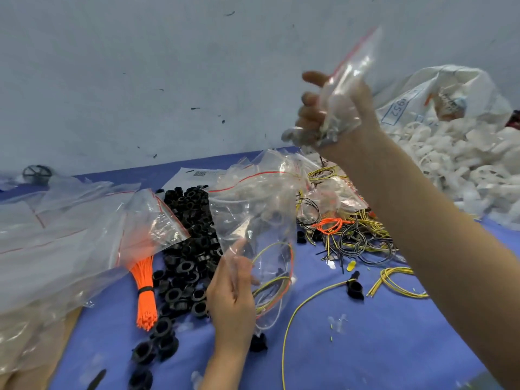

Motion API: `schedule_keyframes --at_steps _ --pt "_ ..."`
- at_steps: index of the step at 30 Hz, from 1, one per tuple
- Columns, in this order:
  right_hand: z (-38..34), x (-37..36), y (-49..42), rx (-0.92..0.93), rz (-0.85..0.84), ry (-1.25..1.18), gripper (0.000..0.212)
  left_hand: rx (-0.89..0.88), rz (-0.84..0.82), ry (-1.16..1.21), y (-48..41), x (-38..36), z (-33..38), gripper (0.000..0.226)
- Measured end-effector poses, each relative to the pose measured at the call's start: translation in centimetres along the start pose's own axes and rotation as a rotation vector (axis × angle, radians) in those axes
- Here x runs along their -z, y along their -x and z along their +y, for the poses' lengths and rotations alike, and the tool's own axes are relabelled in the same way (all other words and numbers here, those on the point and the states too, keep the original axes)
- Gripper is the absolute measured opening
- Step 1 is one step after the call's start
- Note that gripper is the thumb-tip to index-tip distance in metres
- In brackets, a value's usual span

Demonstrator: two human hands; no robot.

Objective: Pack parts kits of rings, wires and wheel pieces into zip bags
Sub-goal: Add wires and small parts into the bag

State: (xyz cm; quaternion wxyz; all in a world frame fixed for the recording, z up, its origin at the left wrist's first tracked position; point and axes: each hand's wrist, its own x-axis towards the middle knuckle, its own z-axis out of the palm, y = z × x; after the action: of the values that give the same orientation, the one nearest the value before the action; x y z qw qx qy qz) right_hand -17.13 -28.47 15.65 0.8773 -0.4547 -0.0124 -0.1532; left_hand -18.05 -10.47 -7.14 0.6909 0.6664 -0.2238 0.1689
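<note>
Bag (261,243) holding wires (274,288) stands upright in the left hand (230,296) pinch, mouth above the grip, while the right hand (361,116), clenched round a second bag (351,68), is raised well above and right of that mouth.

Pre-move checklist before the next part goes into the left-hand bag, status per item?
1. Grip of left hand on clear plastic zip bag: ok.
2. Yellow and orange wires inside it: ok.
3. Pile of black plastic rings beside that hand: ok.
4. One such ring in the bag: cannot tell.
5. Bag mouth open: cannot tell.
6. Free right hand: not ok, it grips a second clear red-striped zip bag.
</note>
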Motion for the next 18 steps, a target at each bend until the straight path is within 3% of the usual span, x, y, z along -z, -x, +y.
schedule_keyframes --at_steps 2,6,10,13,16,18 --pt "0.3 -1.9 -0.4 -0.017 -0.076 0.334 0.049 -0.04 -0.022 0.005 0.1 0.1 0.4 0.026" --pt "2.7 -3.1 0.5 -0.327 -0.16 1.166 0.039 -0.041 -0.035 0.008 0.1 0.1 0.9 0.03" --pt "2.8 -1.6 0.7 -0.431 -0.14 1.331 0.036 -0.042 -0.053 0.007 0.0 0.2 1.2 0.029" --pt "2.0 -0.6 0.8 -0.422 -0.143 1.741 0.04 -0.057 -0.061 -0.02 -0.1 0.2 1.2 0.033" --pt "1.1 -0.1 1.9 -0.675 -0.346 1.591 0.044 -0.05 -0.091 -0.028 0.0 0.4 1.7 0.036" --pt "0.9 -0.2 2.7 -0.742 -0.511 1.558 0.039 -0.052 -0.149 -0.05 -0.2 0.5 2.8 0.05"
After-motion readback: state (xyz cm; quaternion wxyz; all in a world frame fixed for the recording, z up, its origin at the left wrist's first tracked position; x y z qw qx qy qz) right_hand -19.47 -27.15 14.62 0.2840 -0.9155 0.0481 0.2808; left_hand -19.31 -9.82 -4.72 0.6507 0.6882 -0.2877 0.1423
